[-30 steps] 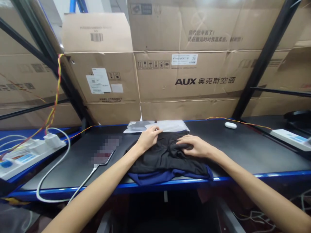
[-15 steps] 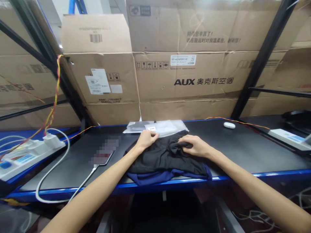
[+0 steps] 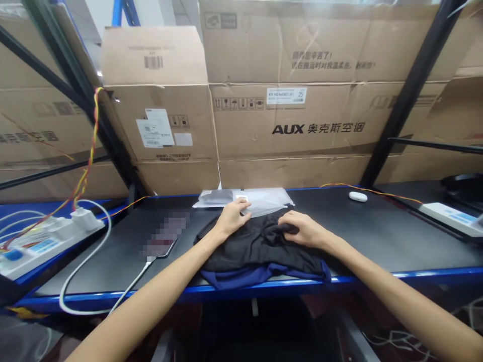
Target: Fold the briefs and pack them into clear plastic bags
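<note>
A crumpled piece of black fabric (image 3: 241, 251), perhaps a garment, lies at the front of the table, with dark blue cloth (image 3: 241, 277) showing along its near edge. My right hand (image 3: 302, 229) is closed on a bunched fold of the black fabric at its right side. Over the fabric's far left part rests my left hand (image 3: 233, 217), thumb and forefinger apart and nothing visible between them. Just beyond it lie translucent plastic bags (image 3: 264, 198), one with a small white label; the left fingertips reach their near edge. Whether they touch the plastic I cannot tell.
A phone (image 3: 164, 244) on a white cable lies to the left. Power strips (image 3: 49, 241) stand at both sides. A small white case (image 3: 357, 196) sits at the back right. Cardboard boxes (image 3: 241, 136) and dark metal posts (image 3: 407, 90) rise behind the table (image 3: 377, 236).
My left hand has shifted slightly right, its thumb and forefinger now parted. The right hand keeps hold of the black fabric, its fold pulled a little differently. The view has shifted slightly.
</note>
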`<act>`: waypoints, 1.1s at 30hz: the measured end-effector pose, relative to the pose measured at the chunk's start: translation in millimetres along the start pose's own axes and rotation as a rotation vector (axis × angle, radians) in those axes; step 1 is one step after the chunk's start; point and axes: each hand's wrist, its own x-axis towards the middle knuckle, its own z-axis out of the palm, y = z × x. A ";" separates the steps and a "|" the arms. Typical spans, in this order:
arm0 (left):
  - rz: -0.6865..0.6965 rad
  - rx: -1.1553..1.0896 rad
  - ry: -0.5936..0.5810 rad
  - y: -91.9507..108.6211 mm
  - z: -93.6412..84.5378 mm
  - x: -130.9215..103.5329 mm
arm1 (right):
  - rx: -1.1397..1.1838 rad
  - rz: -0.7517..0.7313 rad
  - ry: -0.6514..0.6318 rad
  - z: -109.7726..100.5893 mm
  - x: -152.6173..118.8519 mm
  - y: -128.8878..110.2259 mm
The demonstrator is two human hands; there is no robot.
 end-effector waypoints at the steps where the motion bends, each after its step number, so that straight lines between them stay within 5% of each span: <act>1: 0.013 0.009 0.000 0.5 1.0 -0.4 | -0.005 -0.005 0.008 -0.9 -0.3 -1.3; 10: 0.092 -0.009 -0.100 5.5 6.2 -2.7 | 0.078 -0.033 0.201 -8.1 15.3 -14.5; 21: 0.159 -0.104 -0.144 8.5 3.1 0.0 | 0.129 -0.152 -0.184 11.7 37.1 -10.1; 27: -0.044 -0.240 -0.029 9.9 4.8 0.4 | 0.003 0.006 -0.207 16.0 47.5 -14.1; 33: -0.070 -0.242 -0.028 7.7 1.5 5.1 | -0.268 0.272 -0.160 31.7 70.1 -16.6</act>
